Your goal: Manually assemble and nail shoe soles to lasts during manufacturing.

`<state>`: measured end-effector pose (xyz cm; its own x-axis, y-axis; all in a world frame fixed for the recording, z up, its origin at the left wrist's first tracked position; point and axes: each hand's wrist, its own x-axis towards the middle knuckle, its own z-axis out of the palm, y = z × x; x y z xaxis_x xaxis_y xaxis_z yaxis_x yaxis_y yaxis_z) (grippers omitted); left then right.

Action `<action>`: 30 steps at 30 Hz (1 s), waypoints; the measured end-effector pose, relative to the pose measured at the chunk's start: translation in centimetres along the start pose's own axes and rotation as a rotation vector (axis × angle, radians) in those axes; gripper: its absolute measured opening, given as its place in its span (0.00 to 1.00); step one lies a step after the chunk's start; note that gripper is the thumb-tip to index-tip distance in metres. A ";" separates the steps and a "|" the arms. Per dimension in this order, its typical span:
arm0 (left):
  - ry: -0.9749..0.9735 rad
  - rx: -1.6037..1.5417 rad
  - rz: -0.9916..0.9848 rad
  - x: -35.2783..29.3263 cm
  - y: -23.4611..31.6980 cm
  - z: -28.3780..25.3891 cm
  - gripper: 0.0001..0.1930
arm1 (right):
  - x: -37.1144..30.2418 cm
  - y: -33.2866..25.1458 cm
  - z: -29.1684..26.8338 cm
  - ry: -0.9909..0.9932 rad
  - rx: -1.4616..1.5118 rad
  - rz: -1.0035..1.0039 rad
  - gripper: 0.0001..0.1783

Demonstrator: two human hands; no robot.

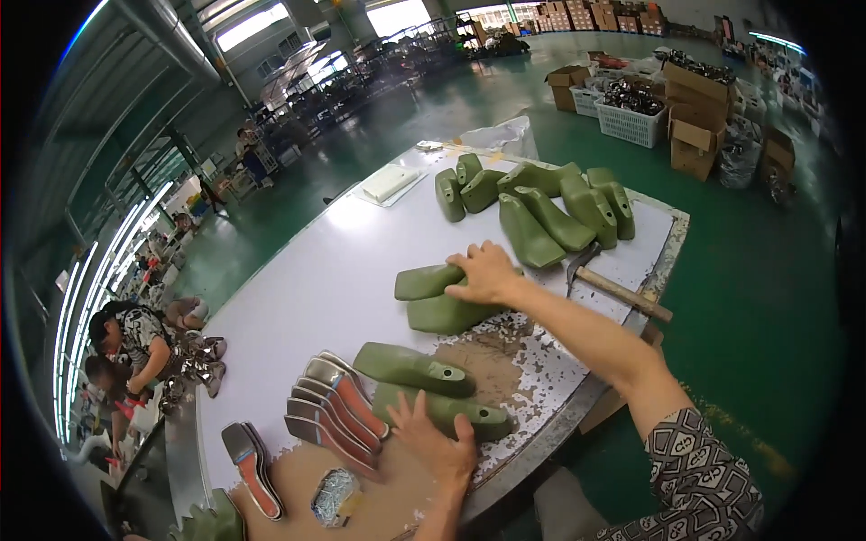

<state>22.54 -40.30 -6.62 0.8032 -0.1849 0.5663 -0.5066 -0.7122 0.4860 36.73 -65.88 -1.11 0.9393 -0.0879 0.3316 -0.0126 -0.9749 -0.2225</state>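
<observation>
My right hand [490,275] reaches across the table, its fingers curled over the heel ends of a pair of green shoe lasts; the farther last [426,282] and the nearer last [442,316] lie side by side. Nearer to me, my left hand [433,444] has its fingers spread and holds nothing. Its fingertips are at the side of a green last [433,410], though contact is hard to make out. Just beyond lies another green last [406,368], with a hole in its top. Beside them several grey and orange-red insoles [332,410] overlap in a fanned row.
More insoles [253,469] are stacked at the left, near a small clear tub of metal bits [336,498]. Several green lasts [532,225] cluster at the far end. A wooden-handled hammer [622,293] lies at the right edge. Other people [144,347] work at the left.
</observation>
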 end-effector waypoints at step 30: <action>-0.301 0.105 0.204 5.8 -1.0 -4.5 0.34 | -4.2 12.3 -7.4 0.541 -0.179 0.281 0.42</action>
<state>26.31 -37.61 -0.84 0.7529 -0.5097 0.4164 -0.6436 -0.7025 0.3038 30.15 -79.04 1.51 0.5862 -0.3906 0.7098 -0.3345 -0.9146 -0.2271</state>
